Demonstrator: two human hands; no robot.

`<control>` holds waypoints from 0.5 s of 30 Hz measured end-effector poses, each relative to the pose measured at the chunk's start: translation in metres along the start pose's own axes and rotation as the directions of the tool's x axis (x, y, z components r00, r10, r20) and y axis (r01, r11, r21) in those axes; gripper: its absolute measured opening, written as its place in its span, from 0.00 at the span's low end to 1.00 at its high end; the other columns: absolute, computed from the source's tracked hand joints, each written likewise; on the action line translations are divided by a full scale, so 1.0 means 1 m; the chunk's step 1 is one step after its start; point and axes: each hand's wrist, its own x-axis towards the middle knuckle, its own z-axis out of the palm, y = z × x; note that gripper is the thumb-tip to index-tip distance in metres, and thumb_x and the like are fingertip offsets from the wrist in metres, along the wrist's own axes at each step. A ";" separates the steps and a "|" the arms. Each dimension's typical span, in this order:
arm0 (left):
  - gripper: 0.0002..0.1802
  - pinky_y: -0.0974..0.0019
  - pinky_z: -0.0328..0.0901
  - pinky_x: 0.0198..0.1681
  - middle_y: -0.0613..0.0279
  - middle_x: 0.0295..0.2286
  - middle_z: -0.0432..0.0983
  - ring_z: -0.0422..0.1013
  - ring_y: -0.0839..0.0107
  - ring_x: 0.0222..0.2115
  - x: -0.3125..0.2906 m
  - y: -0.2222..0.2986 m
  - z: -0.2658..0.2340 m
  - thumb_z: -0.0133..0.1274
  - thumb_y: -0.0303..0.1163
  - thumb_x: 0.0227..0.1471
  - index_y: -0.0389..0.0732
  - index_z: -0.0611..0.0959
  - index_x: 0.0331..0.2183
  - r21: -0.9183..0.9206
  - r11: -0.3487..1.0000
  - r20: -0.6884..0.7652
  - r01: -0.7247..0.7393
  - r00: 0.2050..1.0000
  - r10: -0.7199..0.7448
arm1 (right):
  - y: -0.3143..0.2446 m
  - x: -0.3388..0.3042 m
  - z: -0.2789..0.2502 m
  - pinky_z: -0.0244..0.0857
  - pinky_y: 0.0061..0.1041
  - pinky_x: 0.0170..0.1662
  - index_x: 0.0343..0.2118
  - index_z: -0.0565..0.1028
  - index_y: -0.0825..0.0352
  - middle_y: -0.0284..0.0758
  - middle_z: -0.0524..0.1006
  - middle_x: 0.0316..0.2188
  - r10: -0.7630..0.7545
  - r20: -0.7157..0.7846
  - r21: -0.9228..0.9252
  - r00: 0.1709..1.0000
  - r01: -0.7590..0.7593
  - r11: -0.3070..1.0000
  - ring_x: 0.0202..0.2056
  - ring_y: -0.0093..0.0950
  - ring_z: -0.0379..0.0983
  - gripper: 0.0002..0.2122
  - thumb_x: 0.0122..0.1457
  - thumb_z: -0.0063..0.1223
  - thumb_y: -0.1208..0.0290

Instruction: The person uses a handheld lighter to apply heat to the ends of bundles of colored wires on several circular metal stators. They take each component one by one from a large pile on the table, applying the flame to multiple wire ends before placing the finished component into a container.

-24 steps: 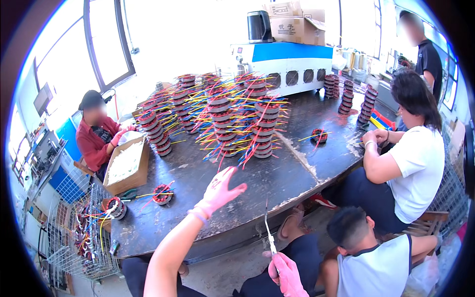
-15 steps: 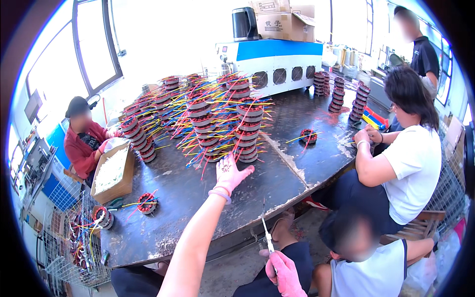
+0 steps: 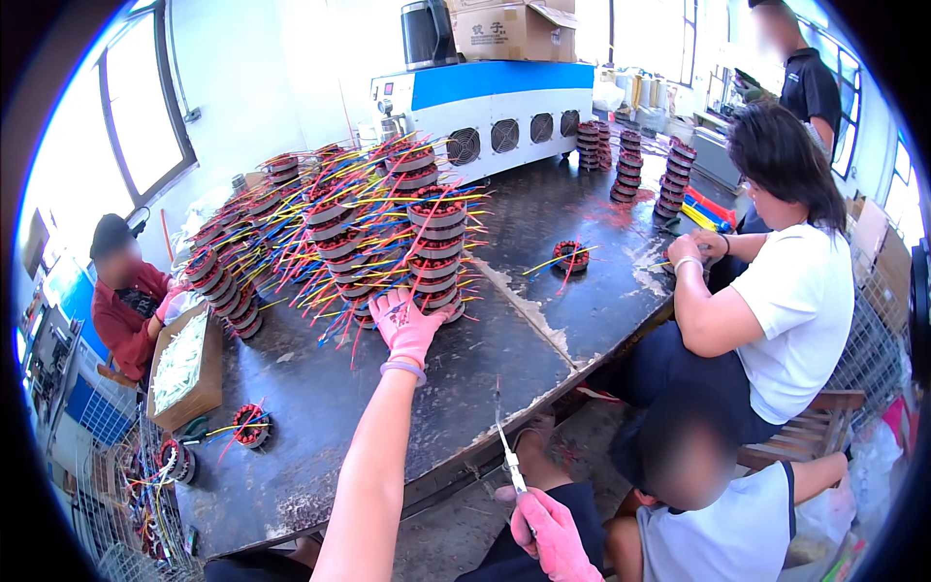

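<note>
My left hand (image 3: 407,328), in a pink glove, reaches to the foot of two tall stacks of wound motor stators. Its fingers are spread in front of the middle stack (image 3: 341,247), and the thumb points toward the base of the right stack (image 3: 436,238). Whether the fingertips press on a stator is hidden among the wires. Red, yellow and blue leads stick out all round the stacks. Low at the front, my right hand (image 3: 555,533), also pink-gloved, is closed round a slim pointed tool (image 3: 512,464) with a white section and a thin tip, angled upward off the table edge.
Single stators lie at front left (image 3: 252,425) and right of centre (image 3: 570,256). A box of white pieces (image 3: 184,373) stands left. Behind is a blue-and-white machine (image 3: 504,112). Co-workers sit at left and right; another person (image 3: 689,456) is close by my right hand.
The whole view has shifted, so the scene sits further left. My left hand has moved in closer to the stacks' base. My right hand still holds the tool.
</note>
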 end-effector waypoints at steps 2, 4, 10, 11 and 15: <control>0.58 0.47 0.52 0.61 0.51 0.43 0.74 0.66 0.52 0.49 0.001 -0.001 0.002 0.63 0.72 0.30 0.33 0.75 0.51 0.019 0.997 -0.048 -0.074 0.996 0.075 | -0.003 0.001 -0.002 0.45 0.15 0.20 0.52 0.73 0.70 0.22 0.63 0.18 -0.002 0.002 -0.007 1.000 0.002 1.000 0.18 0.12 0.53 0.18 0.71 0.41 0.61; 0.60 0.48 0.52 0.61 0.51 0.44 0.74 0.65 0.52 0.50 0.004 -0.008 0.007 0.63 0.72 0.29 0.32 0.73 0.52 0.010 0.997 -0.060 -0.083 0.995 0.083 | -0.004 0.004 -0.001 0.45 0.14 0.20 0.53 0.73 0.70 0.21 0.62 0.18 -0.011 0.010 -0.019 1.000 0.011 1.000 0.18 0.12 0.53 0.18 0.72 0.41 0.61; 0.57 0.50 0.60 0.56 0.46 0.44 0.77 0.71 0.50 0.48 0.012 0.000 0.004 0.70 0.67 0.26 0.33 0.73 0.50 -0.223 0.957 0.212 0.185 0.967 -0.138 | -0.006 0.007 -0.002 0.45 0.14 0.21 0.53 0.73 0.69 0.21 0.63 0.18 -0.020 0.011 -0.039 1.000 0.021 0.999 0.19 0.11 0.53 0.19 0.72 0.41 0.59; 0.57 0.51 0.60 0.56 0.46 0.44 0.77 0.71 0.50 0.48 0.011 0.002 0.007 0.71 0.66 0.26 0.33 0.73 0.50 -0.261 0.946 0.201 0.190 0.970 -0.139 | -0.007 0.007 -0.004 0.45 0.14 0.21 0.53 0.73 0.69 0.21 0.63 0.18 -0.017 0.004 -0.047 1.000 0.017 0.999 0.19 0.11 0.53 0.18 0.72 0.41 0.59; 0.58 0.54 0.63 0.55 0.47 0.46 0.78 0.73 0.50 0.48 0.007 0.003 0.014 0.73 0.61 0.25 0.34 0.71 0.52 -0.381 0.890 0.177 0.252 0.964 -0.197 | -0.007 0.010 -0.005 0.45 0.13 0.21 0.53 0.73 0.68 0.21 0.63 0.18 -0.010 0.004 -0.045 1.000 0.010 0.999 0.19 0.11 0.53 0.18 0.72 0.41 0.59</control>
